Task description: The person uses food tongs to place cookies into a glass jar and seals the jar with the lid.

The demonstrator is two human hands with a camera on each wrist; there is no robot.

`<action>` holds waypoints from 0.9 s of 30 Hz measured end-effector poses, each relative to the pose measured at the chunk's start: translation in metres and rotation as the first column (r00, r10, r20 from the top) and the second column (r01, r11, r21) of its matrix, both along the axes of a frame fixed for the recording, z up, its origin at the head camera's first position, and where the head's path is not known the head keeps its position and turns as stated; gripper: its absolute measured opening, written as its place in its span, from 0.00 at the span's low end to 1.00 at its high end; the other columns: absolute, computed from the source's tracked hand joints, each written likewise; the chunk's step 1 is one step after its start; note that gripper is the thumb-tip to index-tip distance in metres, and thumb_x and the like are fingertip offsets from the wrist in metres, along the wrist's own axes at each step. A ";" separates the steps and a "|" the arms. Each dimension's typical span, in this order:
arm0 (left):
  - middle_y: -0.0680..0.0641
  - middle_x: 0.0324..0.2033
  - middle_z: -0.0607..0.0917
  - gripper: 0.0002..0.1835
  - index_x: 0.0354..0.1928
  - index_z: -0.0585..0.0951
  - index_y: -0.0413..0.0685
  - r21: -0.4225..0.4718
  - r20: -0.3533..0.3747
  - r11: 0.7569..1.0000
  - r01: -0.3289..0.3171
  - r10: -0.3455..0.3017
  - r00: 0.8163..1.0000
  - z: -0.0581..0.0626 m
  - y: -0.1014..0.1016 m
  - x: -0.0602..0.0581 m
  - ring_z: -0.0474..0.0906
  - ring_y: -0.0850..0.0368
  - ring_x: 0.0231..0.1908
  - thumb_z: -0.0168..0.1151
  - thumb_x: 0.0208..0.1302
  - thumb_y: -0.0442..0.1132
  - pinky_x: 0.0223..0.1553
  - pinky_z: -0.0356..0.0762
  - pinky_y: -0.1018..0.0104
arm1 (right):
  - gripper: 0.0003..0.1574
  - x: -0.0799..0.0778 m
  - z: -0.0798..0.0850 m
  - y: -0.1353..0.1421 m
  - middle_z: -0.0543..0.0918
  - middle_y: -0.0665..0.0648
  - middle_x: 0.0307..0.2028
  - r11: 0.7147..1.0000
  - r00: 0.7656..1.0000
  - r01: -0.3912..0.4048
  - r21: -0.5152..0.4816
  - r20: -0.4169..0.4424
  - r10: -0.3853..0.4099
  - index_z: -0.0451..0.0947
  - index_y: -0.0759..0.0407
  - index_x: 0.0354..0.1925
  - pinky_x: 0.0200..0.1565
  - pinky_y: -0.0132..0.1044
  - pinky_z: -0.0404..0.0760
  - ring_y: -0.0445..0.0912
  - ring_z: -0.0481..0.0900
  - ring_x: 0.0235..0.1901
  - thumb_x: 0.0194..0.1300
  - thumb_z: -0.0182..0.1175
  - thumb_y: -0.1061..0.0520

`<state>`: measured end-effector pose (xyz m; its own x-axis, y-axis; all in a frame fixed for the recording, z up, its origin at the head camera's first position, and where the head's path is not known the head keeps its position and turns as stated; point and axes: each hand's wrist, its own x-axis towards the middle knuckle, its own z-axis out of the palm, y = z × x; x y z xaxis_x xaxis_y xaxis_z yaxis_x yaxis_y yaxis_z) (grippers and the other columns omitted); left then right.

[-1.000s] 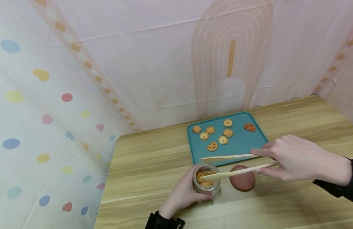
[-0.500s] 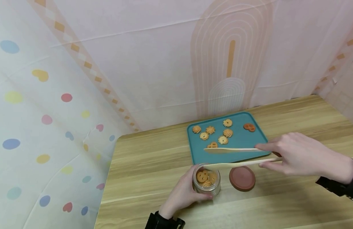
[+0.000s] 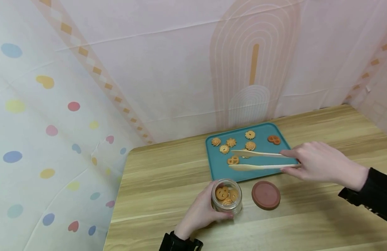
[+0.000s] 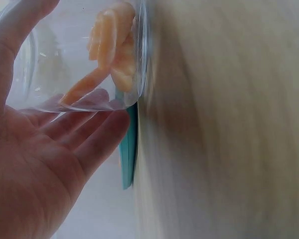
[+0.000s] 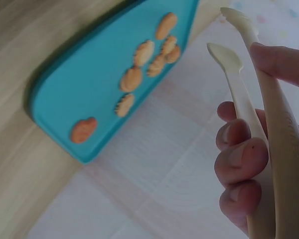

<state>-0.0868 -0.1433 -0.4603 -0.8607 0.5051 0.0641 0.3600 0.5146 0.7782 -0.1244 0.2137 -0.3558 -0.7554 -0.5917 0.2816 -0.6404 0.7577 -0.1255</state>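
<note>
My left hand (image 3: 201,209) grips the side of an open glass jar (image 3: 240,203) standing on the table. Several cookies (image 3: 223,192) lie inside it; in the left wrist view the fingers reach around the jar wall (image 4: 45,64). With my right hand (image 3: 325,165) I hold pale cream tongs (image 3: 259,167), fingers and thumb along the two arms. Their tips stand apart over the teal tray (image 3: 217,169), near a pretzel-shaped cookie (image 3: 233,160), and nothing is between them. One tong arm overlaps a round cookie (image 3: 245,156) in the head view.
Other cookies lie spread on the tray, among them swirl ones (image 3: 250,145) and a darker pretzel (image 3: 273,140) at its right end. A brown round lid (image 3: 265,195) lies right of the jar. A patterned cloth (image 3: 180,87) hangs behind the wooden table (image 3: 155,188).
The tongs have moved up and away from the jar mouth to over the tray, and their tips are closer together than a second ago. My left hand and the jar have not moved.
</note>
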 end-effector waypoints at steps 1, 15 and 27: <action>0.60 0.59 0.73 0.51 0.69 0.63 0.67 0.001 0.001 1.000 0.000 0.000 1.000 0.000 0.000 0.000 0.68 0.64 0.59 0.79 0.40 0.52 0.62 0.65 0.58 | 0.30 -0.002 -0.002 0.000 0.69 0.35 0.18 1.000 1.000 0.005 0.003 0.012 -0.005 0.86 0.58 0.46 0.15 0.28 0.55 0.30 0.55 0.14 0.54 0.67 0.38; 0.61 0.59 0.73 0.51 0.69 0.63 0.66 0.003 0.003 1.000 0.001 -0.001 1.000 0.001 0.000 0.000 0.68 0.64 0.60 0.79 0.40 0.52 0.62 0.65 0.58 | 0.30 -0.023 -0.031 -0.006 0.78 0.45 0.19 0.999 0.995 0.035 0.018 0.090 -0.036 0.86 0.63 0.45 0.18 0.31 0.68 0.31 0.66 0.15 0.54 0.68 0.41; 0.61 0.59 0.72 0.51 0.69 0.62 0.68 -0.017 0.002 1.000 -0.004 0.004 1.000 0.001 0.000 -0.001 0.68 0.64 0.59 0.78 0.40 0.54 0.62 0.65 0.58 | 0.28 -0.033 -0.040 -0.014 0.80 0.46 0.22 0.999 0.988 0.047 0.027 0.145 -0.051 0.86 0.62 0.45 0.18 0.30 0.69 0.31 0.68 0.17 0.55 0.67 0.43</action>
